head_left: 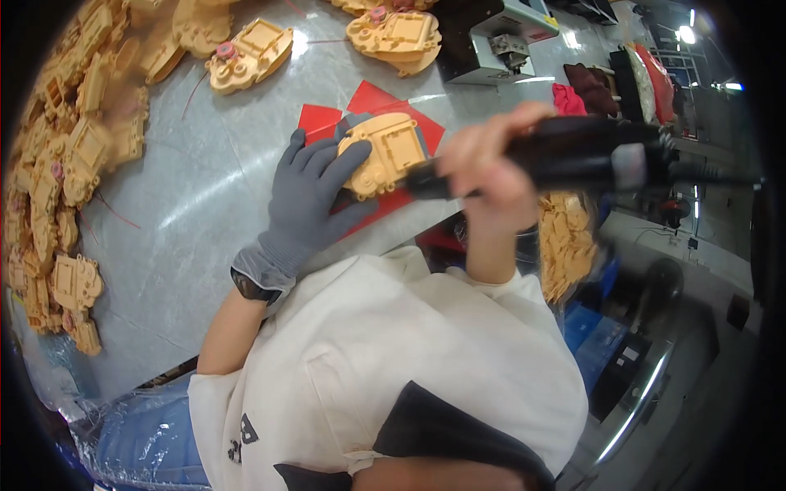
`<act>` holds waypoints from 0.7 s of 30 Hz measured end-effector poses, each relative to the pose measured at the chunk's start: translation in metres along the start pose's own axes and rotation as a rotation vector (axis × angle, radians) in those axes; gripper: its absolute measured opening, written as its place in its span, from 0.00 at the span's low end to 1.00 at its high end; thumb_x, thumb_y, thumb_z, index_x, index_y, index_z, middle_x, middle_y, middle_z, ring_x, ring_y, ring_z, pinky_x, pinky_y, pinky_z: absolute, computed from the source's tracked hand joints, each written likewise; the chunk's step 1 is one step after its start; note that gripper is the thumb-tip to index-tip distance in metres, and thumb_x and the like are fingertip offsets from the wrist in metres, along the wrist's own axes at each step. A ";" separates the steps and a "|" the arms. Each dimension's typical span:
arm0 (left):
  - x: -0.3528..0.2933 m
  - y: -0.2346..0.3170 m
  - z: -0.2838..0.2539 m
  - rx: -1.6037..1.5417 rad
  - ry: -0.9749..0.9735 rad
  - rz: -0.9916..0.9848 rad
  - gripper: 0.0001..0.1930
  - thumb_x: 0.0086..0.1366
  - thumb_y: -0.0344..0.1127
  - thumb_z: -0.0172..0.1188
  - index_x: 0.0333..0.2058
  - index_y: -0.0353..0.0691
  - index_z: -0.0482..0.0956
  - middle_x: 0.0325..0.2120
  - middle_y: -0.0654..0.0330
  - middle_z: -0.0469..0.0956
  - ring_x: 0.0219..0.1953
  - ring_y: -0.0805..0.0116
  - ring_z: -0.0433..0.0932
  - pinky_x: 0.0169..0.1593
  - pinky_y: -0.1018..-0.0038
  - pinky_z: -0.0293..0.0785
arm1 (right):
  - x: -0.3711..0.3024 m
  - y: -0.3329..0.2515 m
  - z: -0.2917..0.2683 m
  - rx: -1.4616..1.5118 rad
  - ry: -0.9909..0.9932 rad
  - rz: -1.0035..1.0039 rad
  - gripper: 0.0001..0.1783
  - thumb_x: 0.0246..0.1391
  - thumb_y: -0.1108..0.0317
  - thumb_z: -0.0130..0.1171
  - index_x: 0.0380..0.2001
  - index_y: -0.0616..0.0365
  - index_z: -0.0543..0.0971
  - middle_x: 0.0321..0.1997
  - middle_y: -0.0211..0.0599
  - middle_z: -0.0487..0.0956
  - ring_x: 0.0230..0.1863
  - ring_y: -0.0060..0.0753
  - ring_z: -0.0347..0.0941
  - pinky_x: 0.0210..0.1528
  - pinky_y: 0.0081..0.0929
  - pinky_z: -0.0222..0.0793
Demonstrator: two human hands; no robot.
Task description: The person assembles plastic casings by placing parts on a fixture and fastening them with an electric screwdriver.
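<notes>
My left hand (307,192), in a grey glove, grips a yellow plastic housing (383,147) with a square recess, fingers and thumb around its left side. The housing sits over red pieces (385,100) on the table. My bare right hand (495,168) is wrapped around a black electric screwdriver (573,154), held roughly level. Its tip end reaches the right lower edge of the housing; blur hides whether they touch. A cable runs off from its far right end.
Many similar yellow housings (82,155) are heaped along the left of the grey table (196,180). Others with pink parts (254,53) lie at the back. A grey machine (499,49) stands at the back right, and more yellow parts (566,245) are piled at my right.
</notes>
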State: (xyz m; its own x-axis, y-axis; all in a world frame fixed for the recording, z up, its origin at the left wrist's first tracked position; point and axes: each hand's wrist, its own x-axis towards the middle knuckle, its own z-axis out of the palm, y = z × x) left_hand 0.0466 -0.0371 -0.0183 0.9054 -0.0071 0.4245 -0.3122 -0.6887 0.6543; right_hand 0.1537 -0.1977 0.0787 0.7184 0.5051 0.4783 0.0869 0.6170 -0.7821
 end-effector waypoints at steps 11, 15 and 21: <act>0.007 0.003 -0.004 -0.026 -0.054 -0.009 0.33 0.47 0.44 0.67 0.52 0.39 0.69 0.42 0.55 0.75 0.47 0.55 0.72 0.60 0.51 0.56 | 0.107 -0.027 -0.149 -0.617 0.524 -0.307 0.18 0.34 0.86 0.54 0.34 0.64 0.66 0.15 0.37 0.69 0.14 0.31 0.68 0.21 0.26 0.66; 0.012 0.005 -0.002 -0.092 0.043 -0.100 0.37 0.46 0.45 0.67 0.54 0.38 0.65 0.40 0.52 0.75 0.46 0.52 0.72 0.59 0.47 0.56 | 0.063 -0.012 -0.116 -0.550 0.494 -0.208 0.19 0.34 0.85 0.53 0.34 0.65 0.65 0.14 0.36 0.70 0.13 0.29 0.67 0.21 0.26 0.65; 0.012 0.009 -0.003 -0.106 0.030 -0.119 0.40 0.43 0.43 0.68 0.55 0.33 0.63 0.41 0.49 0.75 0.45 0.49 0.72 0.60 0.47 0.54 | 0.080 -0.053 -0.099 -0.534 0.513 -0.450 0.23 0.36 0.85 0.51 0.41 0.63 0.66 0.15 0.37 0.70 0.13 0.30 0.65 0.22 0.27 0.67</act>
State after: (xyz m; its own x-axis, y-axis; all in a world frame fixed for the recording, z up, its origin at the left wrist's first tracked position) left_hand 0.0537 -0.0409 -0.0057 0.9292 0.0925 0.3578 -0.2337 -0.6027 0.7630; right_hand 0.2752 -0.2500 0.1192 0.7494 -0.1332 0.6486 0.6578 0.2615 -0.7064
